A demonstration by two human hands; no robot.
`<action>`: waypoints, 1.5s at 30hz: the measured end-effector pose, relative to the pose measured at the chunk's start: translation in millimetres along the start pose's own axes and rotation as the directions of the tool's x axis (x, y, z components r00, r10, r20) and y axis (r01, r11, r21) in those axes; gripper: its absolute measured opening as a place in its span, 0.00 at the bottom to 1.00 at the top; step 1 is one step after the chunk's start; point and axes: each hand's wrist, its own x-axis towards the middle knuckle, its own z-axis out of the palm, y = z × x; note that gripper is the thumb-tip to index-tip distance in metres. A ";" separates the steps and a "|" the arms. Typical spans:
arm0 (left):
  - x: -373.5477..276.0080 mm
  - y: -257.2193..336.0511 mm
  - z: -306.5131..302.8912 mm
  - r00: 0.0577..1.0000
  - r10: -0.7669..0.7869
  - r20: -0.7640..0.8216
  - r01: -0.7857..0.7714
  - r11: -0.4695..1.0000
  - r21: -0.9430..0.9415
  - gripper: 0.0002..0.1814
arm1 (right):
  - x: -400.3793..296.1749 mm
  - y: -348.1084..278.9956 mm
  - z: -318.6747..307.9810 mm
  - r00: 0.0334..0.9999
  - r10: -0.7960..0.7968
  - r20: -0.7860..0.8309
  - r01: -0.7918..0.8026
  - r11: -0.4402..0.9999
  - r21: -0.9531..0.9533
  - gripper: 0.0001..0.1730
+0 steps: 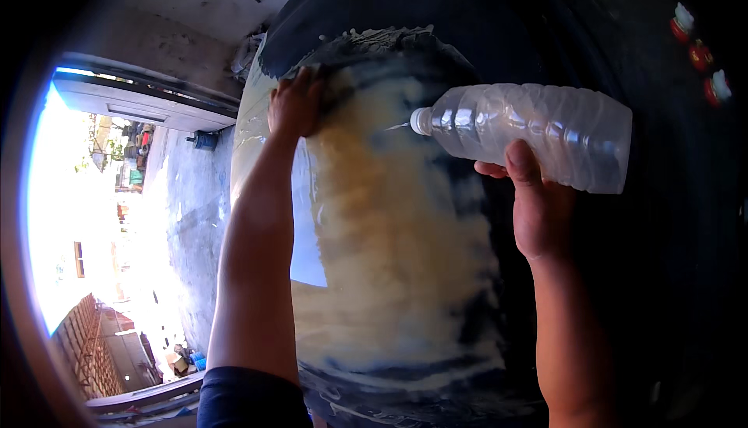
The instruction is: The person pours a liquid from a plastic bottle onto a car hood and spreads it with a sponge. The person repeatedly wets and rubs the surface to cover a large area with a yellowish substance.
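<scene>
My right hand [534,194] grips a clear ridged plastic bottle [532,130] with a white cap, tipped on its side. A thin stream of liquid [398,127] comes from the cap towards a curved dark body panel, apparently a vehicle's. Smoothed tan filler [403,211] covers much of the panel [456,7], with ragged pale edges. My left hand [297,100] presses on the upper left of the filler, its fingers curled. Something dark lies beside and under those fingers; whether it is a sanding pad or bare panel is unclear.
Past the panel's left side, a concrete floor [196,223] leads to a bright opening. A blue container [204,140] stands by the wall. Small red-and-white objects [682,23] show at the upper right. Deep shadow covers the right side.
</scene>
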 end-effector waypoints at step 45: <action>-122.6 -35.2 -1.2 0.994 0.083 -0.074 -0.092 0.989 -0.117 0.26 | 1.2 -3.2 -8.3 0.999 -0.018 -0.050 0.017 1.000 -0.015 0.30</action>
